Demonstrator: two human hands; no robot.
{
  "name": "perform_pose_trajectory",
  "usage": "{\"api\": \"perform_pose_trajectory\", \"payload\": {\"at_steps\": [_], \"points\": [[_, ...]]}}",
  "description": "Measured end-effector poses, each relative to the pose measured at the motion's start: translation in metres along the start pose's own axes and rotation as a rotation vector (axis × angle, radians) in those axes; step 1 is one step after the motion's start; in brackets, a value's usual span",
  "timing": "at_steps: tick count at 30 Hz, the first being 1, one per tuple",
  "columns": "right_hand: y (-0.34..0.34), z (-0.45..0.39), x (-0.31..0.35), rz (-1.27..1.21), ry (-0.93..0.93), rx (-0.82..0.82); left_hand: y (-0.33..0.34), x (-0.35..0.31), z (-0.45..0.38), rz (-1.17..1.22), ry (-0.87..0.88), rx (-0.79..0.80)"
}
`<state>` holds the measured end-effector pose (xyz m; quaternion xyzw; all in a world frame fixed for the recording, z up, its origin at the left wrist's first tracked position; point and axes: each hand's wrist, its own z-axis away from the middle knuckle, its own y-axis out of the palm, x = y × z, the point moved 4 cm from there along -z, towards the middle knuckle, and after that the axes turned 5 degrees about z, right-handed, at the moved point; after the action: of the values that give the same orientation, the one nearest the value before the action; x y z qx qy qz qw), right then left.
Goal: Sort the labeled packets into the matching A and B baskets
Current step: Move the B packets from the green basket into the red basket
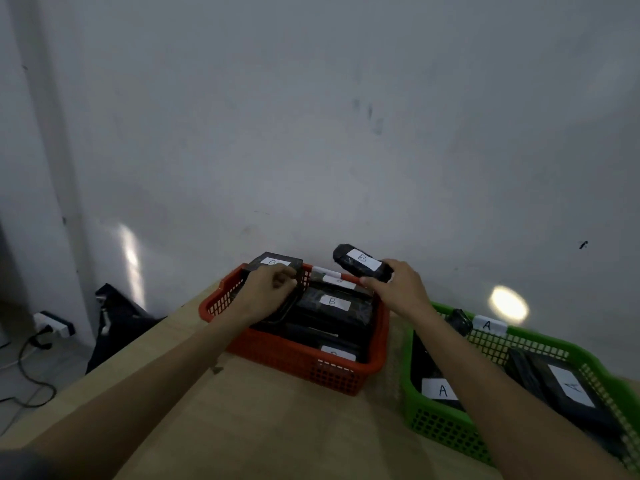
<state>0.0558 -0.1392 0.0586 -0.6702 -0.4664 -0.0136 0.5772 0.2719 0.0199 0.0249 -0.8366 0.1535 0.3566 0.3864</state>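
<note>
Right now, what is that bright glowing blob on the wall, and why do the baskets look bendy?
In the head view, the bright oval spot above the green basket is a patch of light on the wall; a fainter streak shows at left. The wide-angle lens curves the green basket and the table edge. The room is dim, so the picture looks soft and grainy.

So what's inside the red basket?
The red basket holds black packets; white B labels show on one in the middle and one near the front. How many lie underneath is hidden. The left hand and right hand each hold another B packet above it.
</note>
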Motion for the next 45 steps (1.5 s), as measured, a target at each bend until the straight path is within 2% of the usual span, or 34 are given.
{"api": "perform_pose_trajectory", "payload": {"at_steps": [4, 7, 10, 16, 28, 32, 36, 40, 45], "points": [[0.013, -0.009, -0.006, 0.032, -0.006, 0.049, 0.01, 0.006, 0.014, -0.21, 0.201, 0.063], [0.036, -0.011, -0.009, 0.078, -0.004, 0.132, 0.016, 0.013, 0.022, -0.263, 0.265, 0.042], [0.058, -0.012, -0.012, 0.16, -0.001, 0.172, 0.019, 0.019, 0.023, -0.244, 0.259, 0.03], [0.075, -0.017, -0.012, 0.403, -0.023, 0.149, 0.022, 0.028, 0.019, -0.231, 0.225, 0.064], [0.078, -0.018, -0.005, 0.449, -0.052, 0.164, 0.021, 0.026, 0.021, -0.23, 0.198, 0.074], [0.058, -0.007, -0.01, 0.367, -0.039, 0.13, 0.021, 0.02, 0.022, -0.252, 0.203, 0.065], [0.011, 0.016, -0.024, 0.262, -0.061, 0.02, 0.023, 0.0, 0.029, -0.3, 0.26, -0.006], [-0.047, 0.06, -0.073, 0.237, -0.103, -0.058, 0.036, -0.037, 0.044, -0.113, 0.284, 0.002], [-0.102, 0.129, -0.144, 0.367, 0.002, -0.09, 0.077, -0.097, 0.07, 0.091, 0.349, 0.063]]}}
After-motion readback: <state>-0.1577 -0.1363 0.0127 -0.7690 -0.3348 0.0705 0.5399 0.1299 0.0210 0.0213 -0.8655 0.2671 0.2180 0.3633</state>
